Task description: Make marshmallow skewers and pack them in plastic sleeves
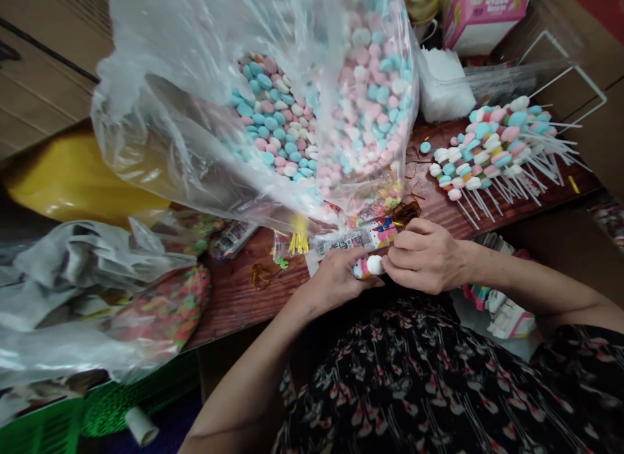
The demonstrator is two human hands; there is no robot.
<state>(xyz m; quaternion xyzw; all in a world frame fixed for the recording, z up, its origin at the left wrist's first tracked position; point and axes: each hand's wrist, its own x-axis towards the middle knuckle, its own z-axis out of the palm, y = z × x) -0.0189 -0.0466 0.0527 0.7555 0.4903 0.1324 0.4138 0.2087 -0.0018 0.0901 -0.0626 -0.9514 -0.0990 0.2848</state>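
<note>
My left hand is closed around a candy skewer whose white candy end shows beside a printed clear wrapper. At its right end, the bent fingers of my right hand press together against the candy; which part they pinch is partly hidden. Just beyond both hands, printed clear wrappers lie flat on the red-brown wooden table. Brown-gold twist ties rest near my right knuckles. Behind the wrappers stands a large clear bag full of pink, blue and white candies.
Candy skewers on white sticks are heaped at the right. Yellow twist ties lie left of the wrappers. A bag of gummy rings sits at the left edge. At the back right are a pink box and white sheets.
</note>
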